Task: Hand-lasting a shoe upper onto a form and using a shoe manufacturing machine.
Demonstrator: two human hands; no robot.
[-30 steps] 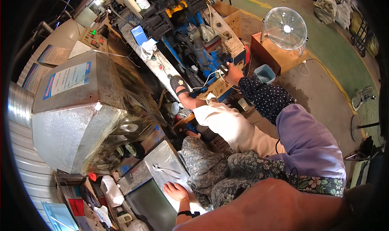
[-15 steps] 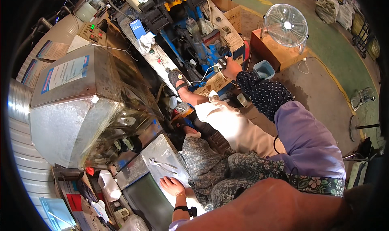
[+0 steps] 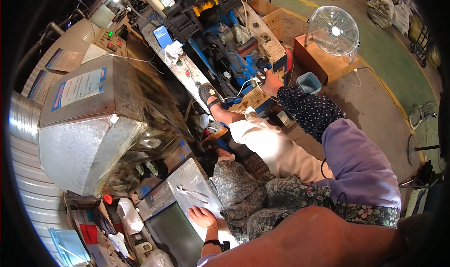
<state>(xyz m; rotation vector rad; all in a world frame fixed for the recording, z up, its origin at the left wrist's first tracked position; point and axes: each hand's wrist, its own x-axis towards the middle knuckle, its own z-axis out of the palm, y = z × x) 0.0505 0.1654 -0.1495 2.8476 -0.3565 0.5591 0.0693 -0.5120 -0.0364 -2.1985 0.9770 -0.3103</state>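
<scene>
My left hand (image 3: 203, 218) lies flat with spread fingers on a metal-topped bench (image 3: 179, 177). Just beyond its fingertips rests a pair of metal pliers (image 3: 192, 192). My right arm, in a dotted dark sleeve cover (image 3: 309, 110), stretches far forward. At its end my right hand (image 3: 271, 84) is closed at the near right corner of a blue and black machine (image 3: 234, 51), around a small fitting I cannot make out. A white cable (image 3: 241, 88) runs close beside that hand. One of my feet, in a black shoe (image 3: 206, 93), is propped against the machine's light side rail.
A metal hood (image 3: 79, 112) with plastic sheeting stands at left. A dark green pad (image 3: 173, 236) lies beside my left hand. A fan (image 3: 334, 31) stands on a wooden box (image 3: 328, 65), near a blue tub (image 3: 309, 82). A phone (image 3: 162, 36) and white cloth (image 3: 173, 52) sit on the rail.
The whole view has shifted slightly to the right and down. Both hands keep their places, the left flat on the bench and the right at the machine's corner.
</scene>
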